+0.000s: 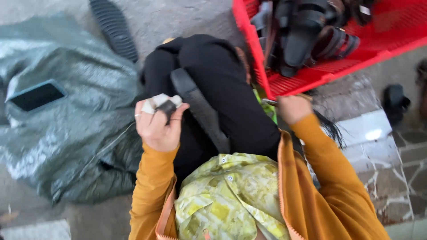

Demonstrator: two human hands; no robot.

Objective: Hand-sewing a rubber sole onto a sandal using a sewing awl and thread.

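Two hands at work: left hand (158, 124) pinches dark strap piece (167, 107); right hand (293, 109), 3 o'clock, grips thin tool (268, 102); stitching step judged underway.

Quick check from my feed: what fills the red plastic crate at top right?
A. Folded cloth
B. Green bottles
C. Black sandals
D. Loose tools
C: the red crate holds a heap of black sandals, their straps and soles showing above its rim.
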